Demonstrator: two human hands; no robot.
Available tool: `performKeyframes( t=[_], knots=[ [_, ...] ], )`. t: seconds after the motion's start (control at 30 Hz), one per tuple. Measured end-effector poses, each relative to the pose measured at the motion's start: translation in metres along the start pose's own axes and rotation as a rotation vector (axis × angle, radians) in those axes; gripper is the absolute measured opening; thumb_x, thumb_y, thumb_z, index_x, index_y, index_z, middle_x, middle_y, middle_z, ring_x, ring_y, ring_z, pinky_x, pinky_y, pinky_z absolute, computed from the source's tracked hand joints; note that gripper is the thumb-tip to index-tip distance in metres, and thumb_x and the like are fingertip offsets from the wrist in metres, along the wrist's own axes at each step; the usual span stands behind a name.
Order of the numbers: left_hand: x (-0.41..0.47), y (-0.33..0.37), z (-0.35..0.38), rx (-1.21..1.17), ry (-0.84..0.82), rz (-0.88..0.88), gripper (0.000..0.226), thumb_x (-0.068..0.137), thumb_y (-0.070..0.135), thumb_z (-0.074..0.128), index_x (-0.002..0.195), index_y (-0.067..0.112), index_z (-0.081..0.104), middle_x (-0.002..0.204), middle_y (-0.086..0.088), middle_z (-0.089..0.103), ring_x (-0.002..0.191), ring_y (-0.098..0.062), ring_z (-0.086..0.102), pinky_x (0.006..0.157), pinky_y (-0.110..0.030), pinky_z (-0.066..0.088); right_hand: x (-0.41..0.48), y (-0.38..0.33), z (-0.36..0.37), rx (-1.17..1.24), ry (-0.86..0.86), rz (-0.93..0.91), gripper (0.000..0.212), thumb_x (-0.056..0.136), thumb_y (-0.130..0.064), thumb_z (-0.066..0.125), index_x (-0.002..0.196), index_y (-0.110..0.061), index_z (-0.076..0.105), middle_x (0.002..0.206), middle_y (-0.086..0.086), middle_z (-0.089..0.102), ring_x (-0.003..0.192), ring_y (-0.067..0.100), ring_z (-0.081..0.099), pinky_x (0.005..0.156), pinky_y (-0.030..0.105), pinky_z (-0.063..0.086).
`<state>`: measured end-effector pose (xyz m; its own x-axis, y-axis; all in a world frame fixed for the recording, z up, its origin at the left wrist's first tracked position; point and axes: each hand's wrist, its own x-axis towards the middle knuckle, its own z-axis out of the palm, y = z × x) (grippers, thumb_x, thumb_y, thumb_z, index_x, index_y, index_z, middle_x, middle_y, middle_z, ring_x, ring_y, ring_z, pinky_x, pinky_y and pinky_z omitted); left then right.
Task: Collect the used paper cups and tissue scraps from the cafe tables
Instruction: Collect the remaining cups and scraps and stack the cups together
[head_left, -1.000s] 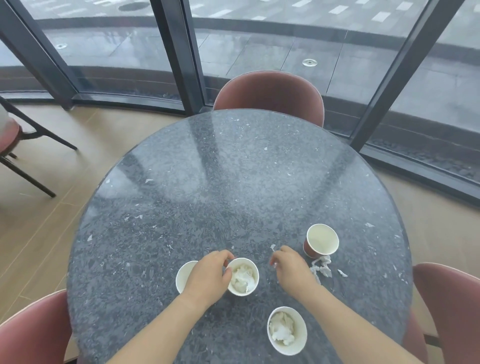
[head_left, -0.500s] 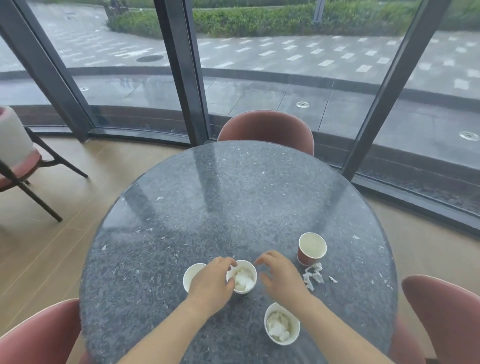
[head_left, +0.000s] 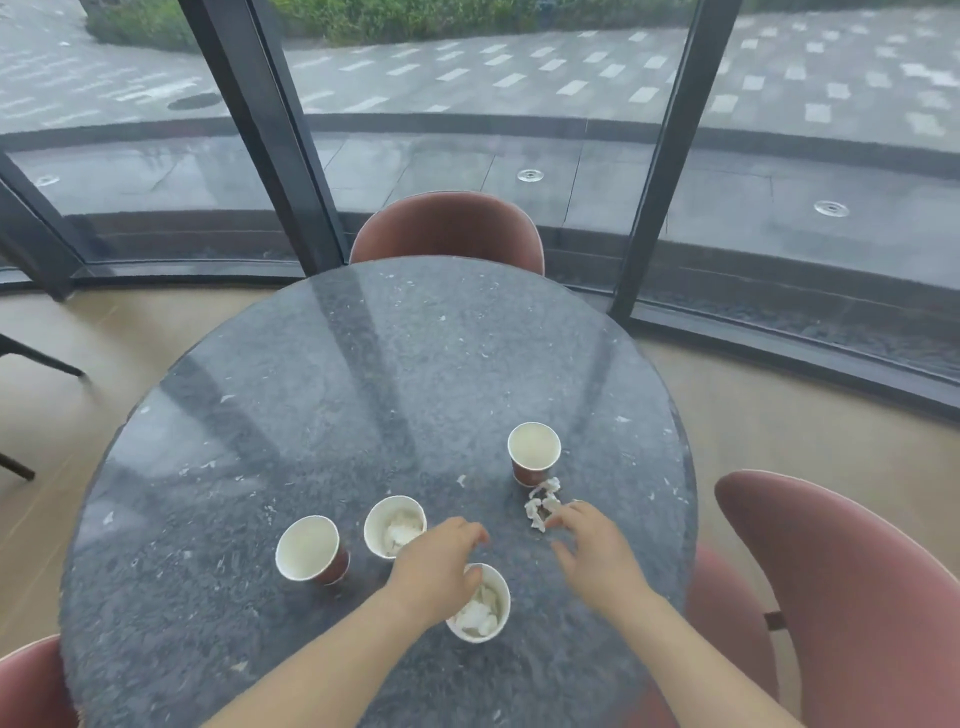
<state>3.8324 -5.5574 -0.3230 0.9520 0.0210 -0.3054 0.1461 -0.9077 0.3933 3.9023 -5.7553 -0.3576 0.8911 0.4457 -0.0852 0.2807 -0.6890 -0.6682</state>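
Left grip hangs over the near-left rim of the nearest paper cup, its fingers curled downward. We cannot tell whether they pinch anything. Right grip is spread with relaxed fingers and holds nothing. Its fingertips lie at the near edge of the tissue scraps, though we cannot confirm contact.

We count four paper cups standing upright on the round dark tabletop:
- The nearest paper cup contains crumpled tissue.
- The middle cup, just beyond the left grip, also contains tissue.
- The left cup stands just beside the middle cup and shows a plain white interior.
- The far cup stands well apart to the right, with the tissue scraps loose on the tabletop just beside its base.

Pink chairs surround the tabletop.
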Motion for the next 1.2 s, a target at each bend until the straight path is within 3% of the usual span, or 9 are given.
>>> performKeyframes(
  t=[0.1,0.17,0.4,0.5,0.7,0.93,1.03,1.13,1.2],
  knots=[
    [0.006,0.002,0.008,0.04,-0.078,-0.008,0.031,0.088,0.029,0.05,0.119,0.029,0.05,0.118,0.008,0.055,0.109,-0.014,0.052,0.086,-0.03,0.044,0.003,0.019,-0.001,-0.01,-0.051,0.035,0.023,0.084,-0.005,0.058,0.104,-0.015,0.062,0.113,0.0,0.057,0.128,0.017,0.042,0.096,0.025,0.037],
    [0.01,0.002,0.01,0.038,-0.1,-0.028,0.028,0.088,0.024,0.049,0.116,0.027,0.054,0.116,0.007,0.058,0.11,-0.015,0.052,0.089,-0.031,0.044,0.007,0.027,-0.001,-0.019,-0.086,0.043,0.023,0.085,-0.005,0.058,0.105,-0.015,0.061,0.115,0.001,0.056,0.132,0.015,0.038,0.098,0.028,0.037],
    [0.024,0.004,0.01,-0.129,0.085,-0.181,0.016,0.087,0.016,0.049,0.097,0.021,0.06,0.1,0.002,0.063,0.097,-0.019,0.056,0.08,-0.032,0.045,0.032,0.035,0.002,-0.057,-0.137,0.028,0.028,0.086,-0.009,0.055,0.113,-0.016,0.058,0.12,-0.001,0.053,0.107,0.018,0.053,0.09,0.025,0.04],
    [0.03,0.007,0.01,-0.19,0.154,-0.236,0.018,0.089,0.019,0.049,0.106,0.02,0.055,0.103,0.0,0.06,0.095,-0.02,0.056,0.081,-0.033,0.044,0.043,0.035,0.01,-0.106,-0.178,-0.047,0.034,0.085,-0.007,0.053,0.117,-0.016,0.057,0.127,-0.001,0.05,0.113,0.02,0.049,0.091,0.027,0.041],
    [0.027,0.004,0.014,-0.181,0.106,-0.243,0.038,0.092,0.021,0.047,0.13,0.022,0.041,0.121,0.0,0.051,0.107,-0.019,0.053,0.09,-0.03,0.041,0.061,0.042,0.033,-0.23,-0.273,-0.169,0.039,0.088,-0.007,0.051,0.125,-0.016,0.052,0.143,-0.005,0.039,0.132,0.015,0.032,0.099,0.029,0.037],
    [0.022,-0.001,0.008,-0.196,0.094,-0.211,0.038,0.092,0.02,0.047,0.13,0.022,0.04,0.122,0.0,0.051,0.106,-0.018,0.053,0.093,-0.034,0.042,0.059,0.046,0.038,-0.165,-0.273,-0.144,0.02,0.084,0.001,0.048,0.089,-0.006,0.066,0.102,0.009,0.059,0.098,0.027,0.055,0.078,0.026,0.04],
    [0.021,-0.001,0.002,-0.181,0.085,-0.177,0.038,0.091,0.021,0.047,0.129,0.022,0.042,0.122,0.002,0.05,0.097,-0.02,0.057,0.091,-0.035,0.043,0.052,0.026,0.025,-0.019,-0.114,-0.131,0.018,0.086,-0.002,0.05,0.092,-0.008,0.066,0.098,0.004,0.062,0.09,0.019,0.057,0.071,0.017,0.034],
    [0.016,-0.003,-0.004,-0.169,0.078,-0.138,0.034,0.091,0.022,0.048,0.125,0.023,0.045,0.12,0.003,0.051,0.091,-0.019,0.058,0.087,-0.032,0.045,0.044,-0.005,0.011,0.138,0.043,-0.164,0.017,0.084,-0.004,0.057,0.095,-0.014,0.065,0.094,-0.008,0.06,0.079,0.002,0.053,0.071,0.012,0.04],
    [0.013,-0.006,-0.008,-0.166,0.072,-0.113,0.031,0.09,0.022,0.048,0.121,0.023,0.047,0.119,0.003,0.052,0.09,-0.018,0.058,0.085,-0.03,0.044,0.037,-0.025,0.008,0.191,0.066,-0.208,0.021,0.082,-0.006,0.061,0.098,-0.019,0.064,0.091,-0.018,0.056,0.076,-0.005,0.051,0.069,0.007,0.039]
  ],
)
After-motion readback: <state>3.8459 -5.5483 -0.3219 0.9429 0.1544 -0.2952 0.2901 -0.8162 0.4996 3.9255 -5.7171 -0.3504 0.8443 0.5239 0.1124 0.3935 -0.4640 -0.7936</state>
